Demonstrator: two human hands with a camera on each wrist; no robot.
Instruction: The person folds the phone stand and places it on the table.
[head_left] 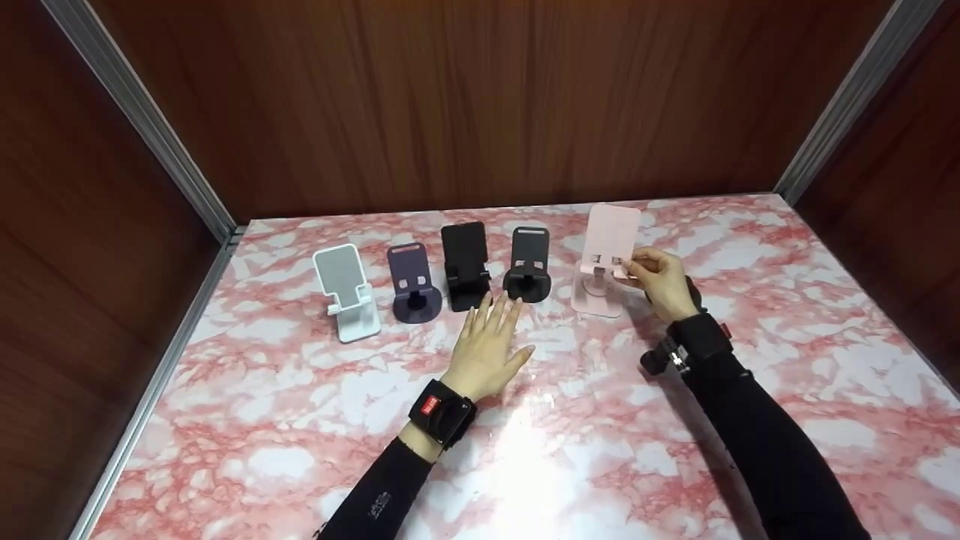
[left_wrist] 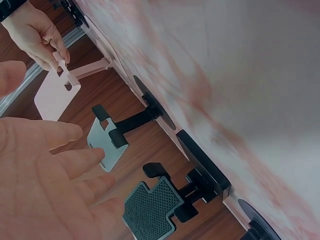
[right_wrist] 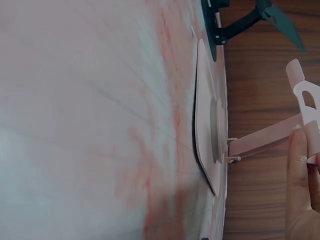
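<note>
My right hand [head_left: 661,281] pinches the lower right edge of a pink phone stand [head_left: 611,234], by one of its front lips. The stand's base [right_wrist: 206,120] sits on the table, its arm tilted and its back plate raised. My left hand [head_left: 486,352] is held palm down with its fingers spread and holds nothing. Its fingertips are in front of a black phone stand [head_left: 465,259] and a dark grey phone stand [head_left: 530,247]; whether they touch the table cannot be told. From the left wrist, the palm [left_wrist: 40,170] partly covers these stands.
Further left stand a dark purple phone stand [head_left: 409,270] and a white phone stand [head_left: 343,277] with a grey pad. All the stands form a row on the pink marbled table [head_left: 300,450]. Wooden panels [head_left: 487,105] enclose the back and sides.
</note>
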